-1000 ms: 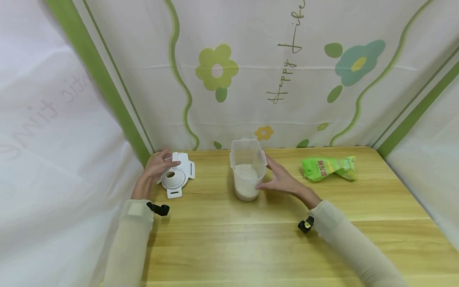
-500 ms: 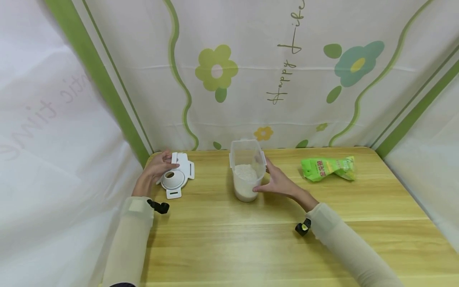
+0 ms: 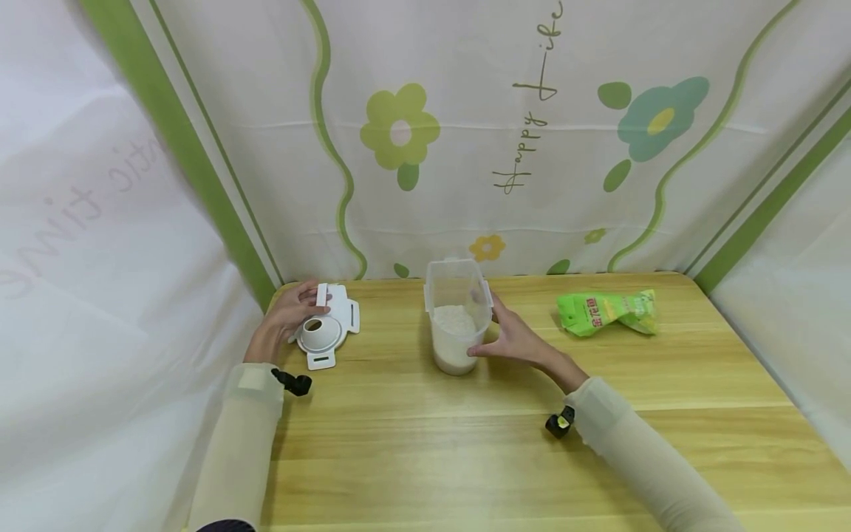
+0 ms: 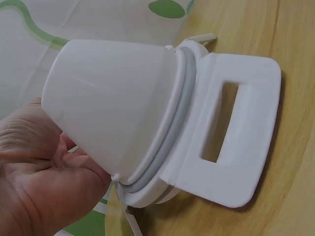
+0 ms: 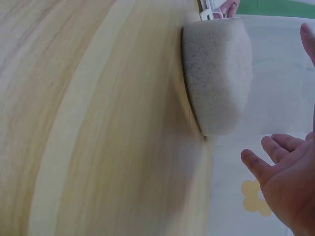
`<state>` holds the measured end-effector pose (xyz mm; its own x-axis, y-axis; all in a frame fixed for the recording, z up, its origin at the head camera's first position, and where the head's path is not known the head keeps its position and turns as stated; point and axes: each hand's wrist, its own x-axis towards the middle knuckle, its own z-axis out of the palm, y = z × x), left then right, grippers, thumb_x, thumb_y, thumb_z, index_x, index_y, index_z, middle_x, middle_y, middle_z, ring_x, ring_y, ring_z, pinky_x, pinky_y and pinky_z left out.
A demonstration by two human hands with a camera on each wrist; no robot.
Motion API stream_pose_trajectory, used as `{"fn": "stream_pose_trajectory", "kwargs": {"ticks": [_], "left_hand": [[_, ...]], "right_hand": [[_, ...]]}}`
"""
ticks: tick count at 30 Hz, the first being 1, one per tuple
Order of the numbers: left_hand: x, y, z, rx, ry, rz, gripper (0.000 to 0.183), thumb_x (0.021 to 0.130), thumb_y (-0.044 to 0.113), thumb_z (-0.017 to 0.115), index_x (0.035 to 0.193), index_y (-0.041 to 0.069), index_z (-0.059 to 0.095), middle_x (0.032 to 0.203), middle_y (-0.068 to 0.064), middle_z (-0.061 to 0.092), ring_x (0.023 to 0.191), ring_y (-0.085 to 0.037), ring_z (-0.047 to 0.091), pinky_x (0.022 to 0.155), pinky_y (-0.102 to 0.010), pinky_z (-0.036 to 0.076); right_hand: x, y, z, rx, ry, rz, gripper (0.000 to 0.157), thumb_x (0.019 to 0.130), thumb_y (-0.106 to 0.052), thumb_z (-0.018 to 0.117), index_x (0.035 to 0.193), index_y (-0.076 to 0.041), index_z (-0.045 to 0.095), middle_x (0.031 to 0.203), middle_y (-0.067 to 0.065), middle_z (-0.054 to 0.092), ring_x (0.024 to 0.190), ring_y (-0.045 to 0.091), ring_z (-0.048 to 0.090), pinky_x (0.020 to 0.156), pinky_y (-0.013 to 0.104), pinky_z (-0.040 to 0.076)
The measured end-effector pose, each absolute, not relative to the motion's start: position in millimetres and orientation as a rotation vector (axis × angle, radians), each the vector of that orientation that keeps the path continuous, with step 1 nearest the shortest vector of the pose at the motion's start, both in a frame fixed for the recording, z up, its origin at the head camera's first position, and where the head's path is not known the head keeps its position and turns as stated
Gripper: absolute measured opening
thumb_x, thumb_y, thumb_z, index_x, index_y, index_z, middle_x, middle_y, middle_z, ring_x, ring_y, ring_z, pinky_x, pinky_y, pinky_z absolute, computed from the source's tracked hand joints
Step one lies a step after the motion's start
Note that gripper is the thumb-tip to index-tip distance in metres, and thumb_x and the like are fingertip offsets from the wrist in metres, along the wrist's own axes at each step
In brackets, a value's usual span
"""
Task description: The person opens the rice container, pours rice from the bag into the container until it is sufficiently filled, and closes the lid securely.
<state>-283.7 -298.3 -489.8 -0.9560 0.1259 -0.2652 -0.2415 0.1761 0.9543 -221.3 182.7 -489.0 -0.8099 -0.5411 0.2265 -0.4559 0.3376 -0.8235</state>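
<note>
On the left of the table lies a white plastic lid (image 3: pixel 340 304) with side clips and a raised conical spout (image 4: pixel 110 105). My left hand (image 3: pixel 290 310) pinches a small upright flap on it, thumb in front. The spout hides most of those fingers in the left wrist view. A clear, tall, lidless container (image 3: pixel 454 343) stands upright in the middle, partly filled with white rice (image 3: pixel 454 319). My right hand (image 3: pixel 517 338) grips its right side, the thumb towards me and the fingers behind. That hand also shows at the right of the right wrist view.
A green printed packet (image 3: pixel 605 312) lies on the wooden table (image 3: pixel 425 458) to the right of the container. White curtains with flower prints (image 3: pixel 401 133) close off the back and both sides.
The left fingers, blurred a second ago, now hold still at the lid's flap. The container and my right hand have hardly moved.
</note>
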Motion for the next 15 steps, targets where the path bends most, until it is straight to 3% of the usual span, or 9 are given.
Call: {"fn": "stream_pose_trajectory", "kwargs": {"ticks": [7, 15], "left_hand": [[-284, -299, -495, -0.09, 2.153, 1.89, 0.091, 0.096, -0.015, 0.066, 0.169, 0.0, 0.013, 0.166, -0.028, 0.033, 0.151, -0.036, 0.042, 0.096, -0.016, 0.054], [-286, -302, -501, -0.076, 2.132, 1.925, 0.09, 0.096, -0.015, 0.067, 0.168, 0.001, 0.017, 0.165, -0.028, 0.035, 0.139, -0.018, 0.058, 0.096, -0.019, 0.055]], "right_hand": [[-221, 183, -490, -0.95, 2.505, -1.484, 0.138, 0.08, -0.021, 0.096, 0.171, -0.028, -0.007, 0.171, 0.025, 0.027, 0.15, 0.05, 0.038, 0.12, 0.064, 0.034], [-221, 182, -490, -0.943, 2.501, -1.492, 0.139, 0.08, -0.021, 0.095, 0.171, -0.031, -0.009, 0.17, 0.026, 0.028, 0.148, 0.051, 0.042, 0.118, 0.066, 0.035]]}}
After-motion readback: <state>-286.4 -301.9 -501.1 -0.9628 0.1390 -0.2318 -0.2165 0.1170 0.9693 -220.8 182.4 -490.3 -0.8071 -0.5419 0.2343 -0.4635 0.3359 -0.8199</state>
